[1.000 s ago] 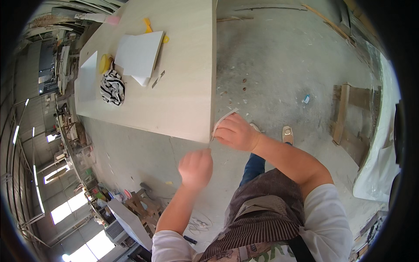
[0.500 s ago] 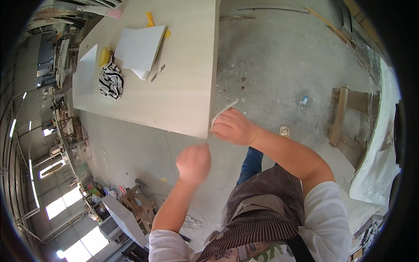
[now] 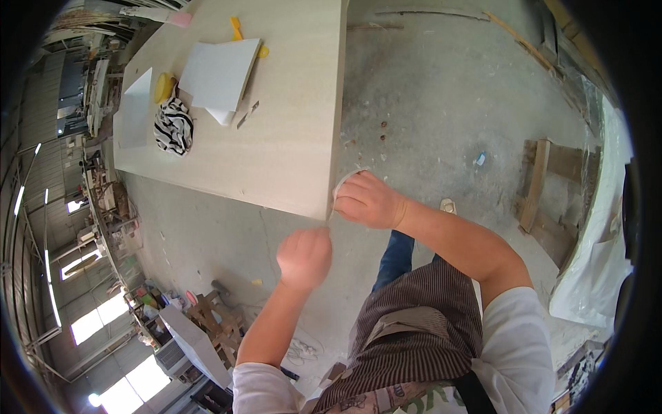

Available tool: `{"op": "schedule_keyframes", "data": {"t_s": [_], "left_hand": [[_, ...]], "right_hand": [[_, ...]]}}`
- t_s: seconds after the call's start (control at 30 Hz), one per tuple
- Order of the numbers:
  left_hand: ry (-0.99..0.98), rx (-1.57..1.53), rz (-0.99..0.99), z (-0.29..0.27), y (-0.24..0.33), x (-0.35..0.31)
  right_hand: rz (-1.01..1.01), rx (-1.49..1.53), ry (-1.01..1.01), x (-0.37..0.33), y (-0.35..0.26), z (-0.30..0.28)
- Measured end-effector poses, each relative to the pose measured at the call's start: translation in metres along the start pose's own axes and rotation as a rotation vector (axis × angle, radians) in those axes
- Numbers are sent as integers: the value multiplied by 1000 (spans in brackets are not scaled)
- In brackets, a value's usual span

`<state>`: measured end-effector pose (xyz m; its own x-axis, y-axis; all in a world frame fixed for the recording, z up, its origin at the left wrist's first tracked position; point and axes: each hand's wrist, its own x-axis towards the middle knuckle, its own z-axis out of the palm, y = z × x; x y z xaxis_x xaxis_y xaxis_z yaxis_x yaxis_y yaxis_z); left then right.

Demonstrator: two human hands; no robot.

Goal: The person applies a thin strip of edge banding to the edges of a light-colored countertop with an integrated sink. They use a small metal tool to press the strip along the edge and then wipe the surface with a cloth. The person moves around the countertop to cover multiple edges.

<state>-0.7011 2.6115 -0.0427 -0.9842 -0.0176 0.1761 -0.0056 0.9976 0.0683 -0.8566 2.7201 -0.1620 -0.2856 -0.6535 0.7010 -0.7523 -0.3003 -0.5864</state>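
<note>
A large pale cream board or tabletop (image 3: pixel 276 159) reaches away from me, its near right corner between my hands. My right hand (image 3: pixel 369 200) is closed at the board's right edge, just past that corner. It grips a thin pale strip (image 3: pixel 339 183), which curves up along the edge by the knuckles. Just below the corner, apart from the board's face, my left hand (image 3: pixel 305 257) makes a fist, slightly blurred. Its fingertips are turned away, so what it holds is hidden.
On the board lie a striped cloth (image 3: pixel 174 125), a yellow round thing (image 3: pixel 164 87), white sheets (image 3: pixel 219 76), a small blade-like tool (image 3: pixel 248 115) and a yellow-orange tool (image 3: pixel 236 29). Wooden boards (image 3: pixel 538 183) stand right on the concrete floor (image 3: pixel 427 90). Cartons (image 3: pixel 207 310) sit lower left.
The strip's free end, which stuck out up and right of my right hand, now curls closer to the hand. Both hands stay in nearly the same place.
</note>
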Motion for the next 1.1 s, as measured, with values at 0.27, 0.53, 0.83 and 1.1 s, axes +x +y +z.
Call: {"op": "schedule_keyframes", "data": {"t_s": [0.27,0.53,0.83,1.1], "left_hand": [[54,83,49,-7,-4,3],[5,-5,4,0,-6,3],[-10,0,-28,6,-5,-6],[51,-24,-66,0,2,-5]], "right_hand": [[-61,54,46,13,-4,-6],[-33,18,27,12,6,-3],[-41,-6,-86,12,6,-8],[-57,8,-27,15,-2,-7]]}}
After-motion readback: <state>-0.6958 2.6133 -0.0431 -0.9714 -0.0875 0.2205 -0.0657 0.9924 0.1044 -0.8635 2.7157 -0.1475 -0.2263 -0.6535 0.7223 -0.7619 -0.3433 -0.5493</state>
